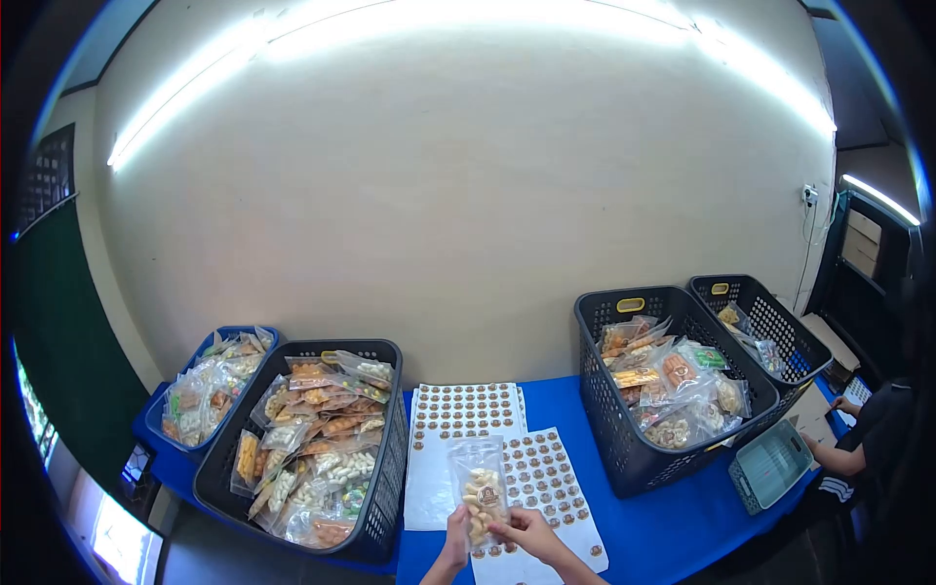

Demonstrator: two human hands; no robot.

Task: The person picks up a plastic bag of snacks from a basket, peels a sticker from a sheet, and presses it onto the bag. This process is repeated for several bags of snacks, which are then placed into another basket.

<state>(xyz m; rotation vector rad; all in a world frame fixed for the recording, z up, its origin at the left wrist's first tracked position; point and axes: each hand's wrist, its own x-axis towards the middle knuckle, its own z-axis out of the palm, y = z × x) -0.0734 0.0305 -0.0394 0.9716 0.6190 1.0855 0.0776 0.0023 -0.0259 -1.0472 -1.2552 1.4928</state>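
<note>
A clear plastic snack bag (pixel 477 458) with pale, curved pieces inside stands upright before me, and a round brown sticker shows on its front. My left hand (pixel 454 542) grips its lower left edge. On the lower right side, my right hand (pixel 527 533) pinches the bag, thumb on the front just under the sticker. Behind and beneath the bag lie white sheets of round brown stickers: one sheet (pixel 551 478) to the right with gaps in its rows, and another sheet (pixel 458 414) farther back, its lower part bare. The fingers behind the bag are hidden.
Left stand a black basket (pixel 398 419) and a blue basket (pixel 156 424), both full of snack bags. Right are a large black basket (pixel 609 458) of bags and another black basket (pixel 804 336). Beyond the blue tablecloth (pixel 643 531), a co-worker (pixel 877 439) sits by a grey-green basket (pixel 751 487).
</note>
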